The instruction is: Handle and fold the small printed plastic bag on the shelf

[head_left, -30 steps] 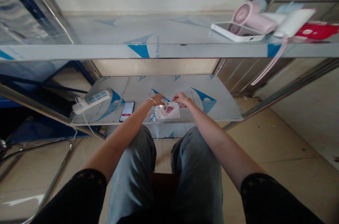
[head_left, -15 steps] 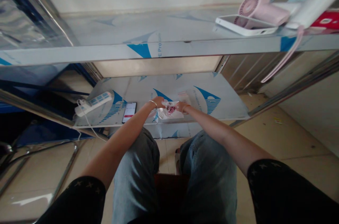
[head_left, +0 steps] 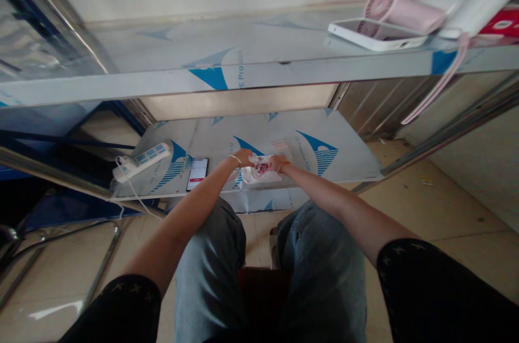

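Observation:
Over the lower shelf, my left hand is closed, its fingers pinching the left side of a clear plastic bag. My right hand grips the same bag from the right, fingers folded in. Between the two hands a dark red item with pale spots shows in or on the plastic; its kind is too small to make out. Part of the bag lies close above the shelf surface. A phone with a lit screen lies left of my left hand.
The lower metal shelf carries a white power strip with a cable at its left end. Above, the upper shelf's front edge spans the view. On it sit a pink handheld fan and a white-framed device, with a strap hanging down.
The view has shifted slightly. My right hand has edged a little left over the spotted item, and both hands keep their grip on the plastic bag.

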Demonstrator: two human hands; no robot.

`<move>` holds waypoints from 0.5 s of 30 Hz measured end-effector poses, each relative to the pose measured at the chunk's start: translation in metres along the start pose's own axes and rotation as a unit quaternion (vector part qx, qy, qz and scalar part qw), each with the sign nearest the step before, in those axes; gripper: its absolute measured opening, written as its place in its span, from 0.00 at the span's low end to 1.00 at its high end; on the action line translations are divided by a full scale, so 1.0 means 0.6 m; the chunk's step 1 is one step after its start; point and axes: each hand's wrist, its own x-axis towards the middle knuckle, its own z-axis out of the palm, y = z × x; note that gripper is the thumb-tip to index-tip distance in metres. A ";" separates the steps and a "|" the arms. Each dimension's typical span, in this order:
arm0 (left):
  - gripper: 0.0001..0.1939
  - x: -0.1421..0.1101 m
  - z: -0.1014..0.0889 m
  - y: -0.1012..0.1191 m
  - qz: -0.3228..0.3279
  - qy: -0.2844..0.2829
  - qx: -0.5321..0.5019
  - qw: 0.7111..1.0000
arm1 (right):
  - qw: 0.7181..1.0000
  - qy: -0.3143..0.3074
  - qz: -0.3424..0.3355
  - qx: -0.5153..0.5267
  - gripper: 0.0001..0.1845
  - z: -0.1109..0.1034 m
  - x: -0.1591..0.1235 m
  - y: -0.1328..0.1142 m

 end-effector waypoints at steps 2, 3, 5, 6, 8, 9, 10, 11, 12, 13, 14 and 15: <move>0.23 0.002 0.002 0.000 -0.003 0.005 -0.001 1.000 | 1.000 -0.018 -0.008 -0.017 0.17 0.004 0.004 0.005; 0.23 0.002 0.002 0.001 -0.004 0.008 -0.002 1.000 | 1.000 -0.013 -0.007 -0.019 0.17 0.005 0.004 0.005; 0.22 0.001 0.000 0.003 -0.002 0.005 -0.008 1.000 | 1.000 -0.005 -0.006 -0.011 0.16 0.004 0.001 0.004; 0.22 -0.001 -0.002 0.004 0.000 0.002 -0.010 1.000 | 1.000 -0.001 -0.005 -0.004 0.14 0.003 -0.002 0.003; 0.22 -0.005 -0.007 0.007 0.004 -0.007 -0.009 1.000 | 1.000 0.005 0.000 0.015 0.10 0.000 -0.007 0.000; 0.21 -0.007 -0.009 0.008 0.005 -0.010 -0.007 1.000 | 1.000 0.008 0.007 0.024 0.07 -0.001 -0.009 -0.001; 0.21 -0.009 -0.011 0.010 0.005 -0.010 -0.003 1.000 | 0.999 0.012 0.013 0.034 0.06 -0.001 -0.010 -0.001; 0.21 -0.010 -0.013 0.011 0.005 -0.009 0.000 1.000 | 0.999 0.015 0.015 0.042 0.06 -0.001 -0.009 -0.002; 0.21 -0.012 -0.014 0.012 0.005 -0.009 0.003 1.000 | 0.998 0.019 0.015 0.050 0.07 0.000 -0.009 -0.002; 0.22 -0.013 -0.014 0.013 0.005 -0.007 0.005 1.000 | 0.998 0.021 0.013 0.056 0.07 0.002 -0.007 -0.002; 0.22 -0.014 -0.015 0.014 0.005 -0.006 0.006 1.000 | 0.998 0.028 0.009 0.063 0.08 0.004 -0.005 -0.002; 0.22 -0.015 -0.015 0.015 0.004 -0.005 0.007 1.000 | 0.996 0.034 0.007 0.076 0.09 0.006 -0.002 -0.001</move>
